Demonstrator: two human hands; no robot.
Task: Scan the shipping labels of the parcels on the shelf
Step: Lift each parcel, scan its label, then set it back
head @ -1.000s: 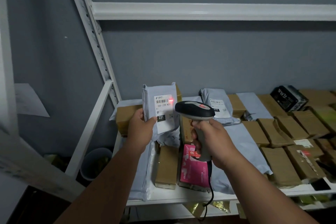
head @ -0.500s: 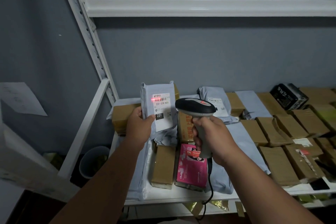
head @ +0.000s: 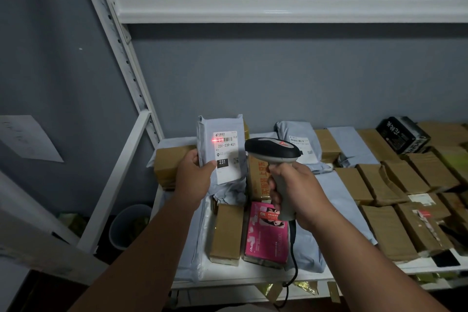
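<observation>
While the left hand (head: 193,177) is holding a grey mailer parcel (head: 220,149) upright above the shelf (head: 253,277), its thumb is pressing on the front face and the fingers are curling round the parcel's left edge. A white shipping label (head: 226,155) is facing the camera, reading 231-239-K01 with a black box marked 231 below, and a red scan line (head: 215,139) is glowing on the left end of its barcode. The right hand (head: 295,192) is gripping the grey handle of a barcode scanner (head: 272,150), fingers wrapping fully round it, and the scanner's dark head is pointing left at the label, just beside the parcel without touching it. A black cable (head: 293,268) is hanging from the handle's base and dropping past the front edge of the shelf.

Below the hands, a brown box (head: 226,233) and a pink box (head: 267,235) are lying side by side on pale grey mailers near the front of the shelf. Another grey mailer (head: 300,145) with its own label is lying behind the scanner, toward the wall. Rows of brown-wrapped parcels (head: 387,185) are filling the right part of the shelf, and a black box (head: 402,134) is sitting at the back right. A grey bin (head: 129,225) is standing on the floor to the left of the white shelf frame (head: 121,53).
</observation>
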